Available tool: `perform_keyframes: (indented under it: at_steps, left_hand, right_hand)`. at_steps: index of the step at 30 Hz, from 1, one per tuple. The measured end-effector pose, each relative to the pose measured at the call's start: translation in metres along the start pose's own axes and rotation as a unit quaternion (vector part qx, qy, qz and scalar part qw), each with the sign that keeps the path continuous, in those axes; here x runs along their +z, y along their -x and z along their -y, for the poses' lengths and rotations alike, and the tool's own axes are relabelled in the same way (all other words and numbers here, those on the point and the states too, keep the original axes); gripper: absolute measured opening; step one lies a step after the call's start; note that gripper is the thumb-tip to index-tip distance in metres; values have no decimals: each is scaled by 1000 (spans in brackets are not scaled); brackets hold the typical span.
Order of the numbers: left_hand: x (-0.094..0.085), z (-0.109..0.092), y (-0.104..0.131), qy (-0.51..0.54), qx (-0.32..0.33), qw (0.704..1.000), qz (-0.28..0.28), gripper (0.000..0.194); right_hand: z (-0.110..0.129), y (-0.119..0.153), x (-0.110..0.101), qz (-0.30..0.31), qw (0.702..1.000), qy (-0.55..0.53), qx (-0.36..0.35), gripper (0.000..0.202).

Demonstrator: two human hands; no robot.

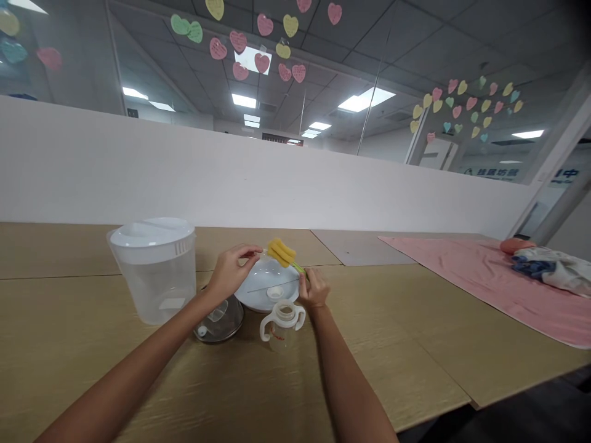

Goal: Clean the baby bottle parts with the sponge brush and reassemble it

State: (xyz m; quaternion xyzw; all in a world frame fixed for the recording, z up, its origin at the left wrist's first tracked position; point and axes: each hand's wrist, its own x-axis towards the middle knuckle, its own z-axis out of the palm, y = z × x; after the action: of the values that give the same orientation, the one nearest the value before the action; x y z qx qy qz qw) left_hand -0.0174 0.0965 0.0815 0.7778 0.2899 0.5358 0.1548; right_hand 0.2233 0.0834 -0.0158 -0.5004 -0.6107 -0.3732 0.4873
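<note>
My right hand (314,288) is closed round the green handle of a bottle brush (281,252), its yellow sponge head raised over a white bowl (244,299). Close to the sponge's left end is my left hand (234,269), fingertips and thumb brought together; what they pinch, if anything, is too small to make out. Inside the bowl lies a white ring-shaped cap (276,292), and a thin rod (265,288) appears across it. A clear baby bottle (280,338) with two white handles stands uncapped in front, near my right wrist.
Left of the bowl, a dark round tray (226,329) carries clear and small white parts, partly behind my left forearm. A tall translucent lidded pitcher (159,277) stands farther left. To the right, a pink cloth (466,277) and bundled fabric (563,267) cover the table. A white wall (231,178) runs behind.
</note>
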Motion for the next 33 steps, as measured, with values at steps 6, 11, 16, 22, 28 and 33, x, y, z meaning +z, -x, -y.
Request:
perform_keyframes:
  at_steps: [6, 11, 16, 22, 28, 33]
  left_hand:
    - [-4, -23, 1, 31, 28, 999, -34, 20]
    - [-2, -10, -1, -9, 16, 999, -36, 20]
    - [3, 15, -3, -8, -53, 999, -6, 30]
    - [4, 13, -4, -1, -119, 992, 27, 38]
    - [3, -8, -3, 133, -88, 987, 35, 34]
    - [-2, -25, -1, 104, -10, 993, 61, 28]
  right_hand:
    - [-3, 4, 2, 2, 1000, 16, 11, 21]
    - [-1, 3, 3, 13, 1000, 24, -8, 26]
    - [0, 5, 7, -3, 1000, 18, -5, 28]
    - [-1, 5, 7, -2, 1000, 8, 3, 23]
    - [1, 3, 3, 6, 1000, -2, 9, 26]
    - [2, 3, 3, 15, 1000, 1, 15, 26]
